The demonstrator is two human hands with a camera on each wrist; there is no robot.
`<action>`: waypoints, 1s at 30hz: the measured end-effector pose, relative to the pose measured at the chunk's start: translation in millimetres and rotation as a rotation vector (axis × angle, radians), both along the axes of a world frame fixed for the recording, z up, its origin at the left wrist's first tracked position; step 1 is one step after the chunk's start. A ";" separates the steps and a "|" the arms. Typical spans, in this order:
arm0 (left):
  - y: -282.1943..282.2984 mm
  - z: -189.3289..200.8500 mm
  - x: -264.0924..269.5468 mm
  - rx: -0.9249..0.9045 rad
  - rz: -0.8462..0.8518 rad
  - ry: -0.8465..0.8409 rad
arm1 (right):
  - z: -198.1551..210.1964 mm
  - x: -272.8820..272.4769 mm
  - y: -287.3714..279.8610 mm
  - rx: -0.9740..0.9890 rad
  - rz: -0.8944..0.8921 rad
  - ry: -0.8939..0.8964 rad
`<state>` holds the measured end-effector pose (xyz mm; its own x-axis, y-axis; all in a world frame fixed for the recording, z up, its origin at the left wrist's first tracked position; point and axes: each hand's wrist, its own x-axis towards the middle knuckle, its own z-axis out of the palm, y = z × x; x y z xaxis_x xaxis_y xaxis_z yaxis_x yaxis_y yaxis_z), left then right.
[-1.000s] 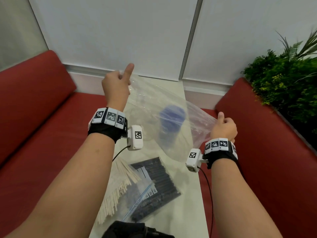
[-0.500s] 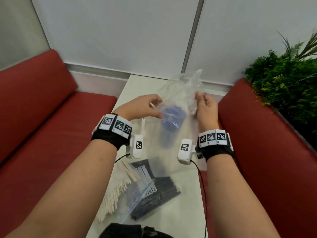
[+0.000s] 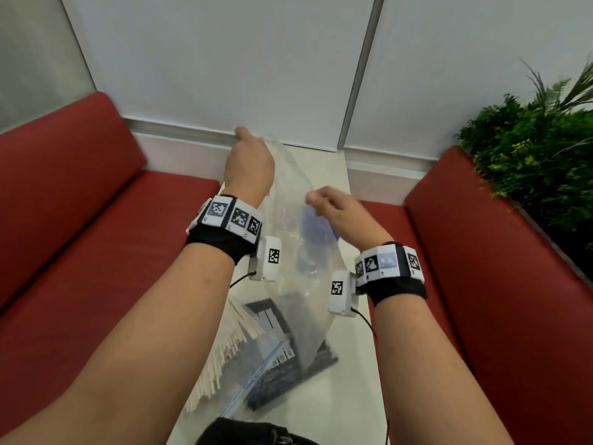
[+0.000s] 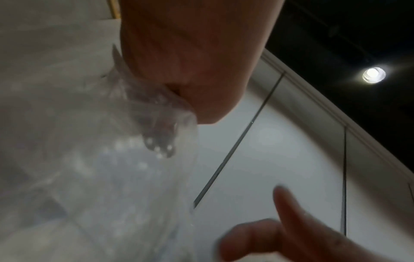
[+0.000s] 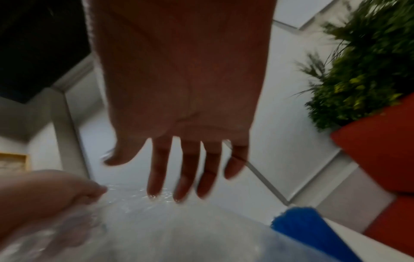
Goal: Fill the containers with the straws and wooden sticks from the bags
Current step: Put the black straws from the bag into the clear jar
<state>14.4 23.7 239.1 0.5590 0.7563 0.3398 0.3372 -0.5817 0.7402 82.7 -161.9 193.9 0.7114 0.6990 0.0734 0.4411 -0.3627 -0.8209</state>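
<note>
The straw bag (image 3: 256, 358) and wooden sticks (image 3: 221, 351) lie unemptied at the table's (image 3: 353, 396) near edge. The left hand (image 3: 248, 165) pinches a clear bag (image 3: 288, 200) aloft; the right hand (image 3: 340, 210) hovers with loose, empty fingers. Filling appears unstarted.

Both forearms are stretched forward, each wrist wrapped in a black band with white marker blocks. The left hand (image 3: 248, 165) is raised higher and farther out, its fingers closed in a pinch on clear plastic. The right hand (image 3: 340, 213) is held lower, its fingers (image 5: 156, 170) extended and spread.
</note>
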 end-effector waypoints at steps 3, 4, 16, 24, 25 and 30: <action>7.2 7.2 2.4 -0.513 -0.022 -0.250 | -4.3 -16.1 7.7 -0.204 0.152 0.036; 10.5 11.4 2.5 -0.737 -0.038 -0.339 | -8.4 -20.6 9.3 -0.223 0.146 0.001; 13.2 16.3 -19.0 -0.470 -0.474 -0.151 | -37.9 -9.0 4.4 -0.039 -0.369 -0.270; 35.3 47.4 -30.4 -0.260 -0.333 -0.035 | -82.0 3.8 -32.8 -0.209 -0.542 -0.227; 32.6 48.8 -28.3 -0.198 -0.312 -0.014 | -83.3 5.6 -33.7 -0.295 -0.525 -0.188; -10.2 43.3 -6.2 -0.078 -0.265 -0.059 | -55.5 2.6 -19.2 -0.222 -0.253 -0.060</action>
<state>8.1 13.5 282.4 0.7214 0.6118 0.3245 0.1358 -0.5844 0.8000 85.3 -181.1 138.5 0.8632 0.5046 -0.0132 0.3598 -0.6334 -0.6850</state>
